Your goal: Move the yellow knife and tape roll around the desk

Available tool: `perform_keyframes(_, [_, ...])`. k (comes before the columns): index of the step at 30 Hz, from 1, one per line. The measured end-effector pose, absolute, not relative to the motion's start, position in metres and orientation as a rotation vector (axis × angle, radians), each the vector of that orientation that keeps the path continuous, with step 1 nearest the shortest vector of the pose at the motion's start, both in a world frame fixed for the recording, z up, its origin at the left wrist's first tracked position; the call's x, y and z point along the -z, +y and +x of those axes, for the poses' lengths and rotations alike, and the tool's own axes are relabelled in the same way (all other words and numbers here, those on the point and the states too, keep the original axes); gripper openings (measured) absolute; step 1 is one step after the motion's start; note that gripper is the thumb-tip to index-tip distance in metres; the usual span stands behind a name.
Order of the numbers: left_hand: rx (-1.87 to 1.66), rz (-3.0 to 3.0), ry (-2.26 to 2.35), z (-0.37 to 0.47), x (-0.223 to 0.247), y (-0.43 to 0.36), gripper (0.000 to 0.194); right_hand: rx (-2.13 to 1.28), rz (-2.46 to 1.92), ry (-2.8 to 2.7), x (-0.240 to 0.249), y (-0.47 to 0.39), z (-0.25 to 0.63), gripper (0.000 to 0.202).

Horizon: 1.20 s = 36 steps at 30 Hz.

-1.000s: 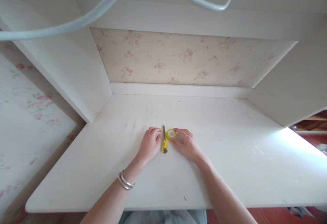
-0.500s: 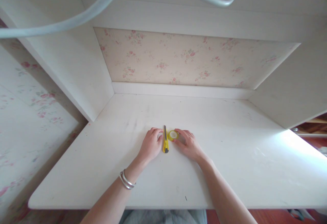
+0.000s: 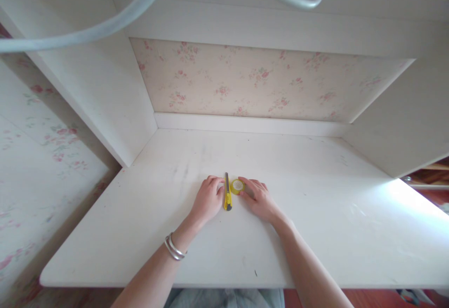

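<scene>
A yellow utility knife (image 3: 228,195) with a dark tip and end lies on the white desktop, pointing away from me. Just left of it rests my left hand (image 3: 208,197), fingers curved and thumb a little apart from the forefinger. Its fingertips meet the knife's left side but do not wrap around it. To the knife's right, very close beside it, is a small roll of yellow tape (image 3: 238,185) lying flat. My right hand (image 3: 257,198) has thumb and forefinger closed about the roll's right side. A double silver bangle (image 3: 174,248) circles my left wrist.
The white desktop (image 3: 140,233) has a rounded front left corner and scattered marks. White side panels (image 3: 101,78) and a low back ledge (image 3: 252,124) bound it. A pale curved tube (image 3: 115,25) crosses the top of the view. Flowered wallpaper (image 3: 224,78) covers the back.
Both hands, the utility knife and the tape roll stay in nearly the same places. Only a very slight shift of the whole view shows.
</scene>
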<state>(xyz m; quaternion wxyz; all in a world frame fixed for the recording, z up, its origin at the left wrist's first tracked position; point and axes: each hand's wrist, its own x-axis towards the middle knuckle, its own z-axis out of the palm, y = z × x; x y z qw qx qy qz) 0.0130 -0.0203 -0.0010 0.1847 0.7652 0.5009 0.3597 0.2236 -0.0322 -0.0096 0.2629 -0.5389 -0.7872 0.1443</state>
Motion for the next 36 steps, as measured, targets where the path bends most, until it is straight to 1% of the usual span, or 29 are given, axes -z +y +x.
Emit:
perform_keyframes(8, [-0.998,2.166,1.416,0.013,0.001,-0.02,0.023,-0.409,-1.459,-2.149,0.009,-0.033,0.223,0.043])
perform_keyframes(15, [-0.983,2.157,1.405,0.012,0.001,-0.021,0.028,-0.42,-1.458,-2.111,0.014,-0.032,0.224,0.059])
perform_keyframes(22, [-0.946,2.143,1.42,0.012,0.001,-0.021,0.031,-0.362,-1.45,-2.079,0.016,-0.033,0.222,0.049])
perform_keyframes(29, [-0.91,2.143,1.445,0.013,-0.002,-0.022,0.031,-0.329,-1.445,-2.061,0.012,-0.035,0.218,0.046])
perform_keyframes(36, [-0.67,2.188,1.751,0.014,-0.009,-0.027,0.018,-0.315,-1.475,-2.015,0.01,-0.036,0.214,0.042])
